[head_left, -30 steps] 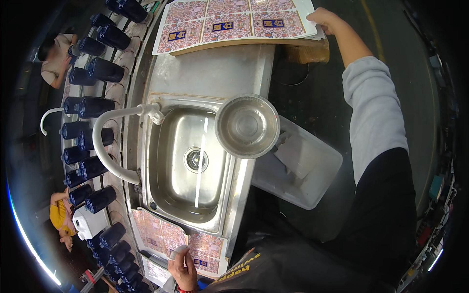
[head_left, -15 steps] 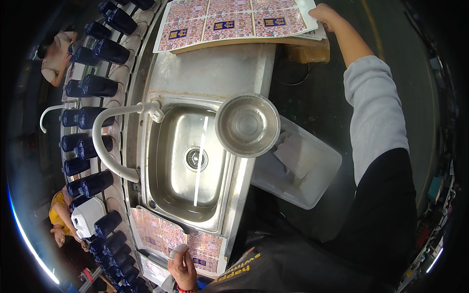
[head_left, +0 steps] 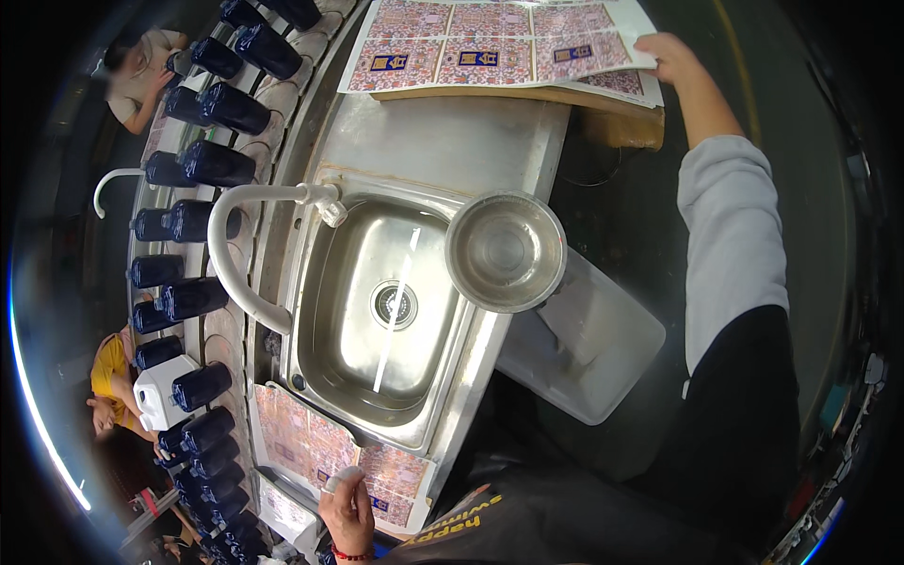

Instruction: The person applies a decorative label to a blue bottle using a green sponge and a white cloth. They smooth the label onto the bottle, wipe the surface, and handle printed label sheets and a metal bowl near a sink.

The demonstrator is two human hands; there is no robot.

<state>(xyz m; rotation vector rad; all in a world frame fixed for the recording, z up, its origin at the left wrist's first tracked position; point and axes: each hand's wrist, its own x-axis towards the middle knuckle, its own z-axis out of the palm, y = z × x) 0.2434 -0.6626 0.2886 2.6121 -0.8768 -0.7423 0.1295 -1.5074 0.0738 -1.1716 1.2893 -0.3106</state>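
Note:
At the upper right my right hand (head_left: 665,58) is closed on the corner of a printed sheet (head_left: 490,58), patterned in pink flowers with dark blue labels. That corner is raised a little, and more printed paper (head_left: 617,87) shows under it, on a thick board (head_left: 527,94). At the lower left my left hand (head_left: 348,520) has its fingers drawn together over another pink printed sheet (head_left: 400,476). Something pale (head_left: 343,477) sits at its fingertips; whether it is held or worn on a finger I cannot make out.
Between my hands lies a steel sink (head_left: 377,311) with a white curved tap (head_left: 221,240). A metal bowl (head_left: 506,251) rests on its right rim, above a white plastic tub (head_left: 612,377). Dark blue bottles (head_left: 218,164) line a conveyor on the left; two people work beyond it.
The whole scene has shifted slightly rightward in view. My right hand keeps hold of the sheet, and more of the paper below now shows. My left hand stays nearly where it was.

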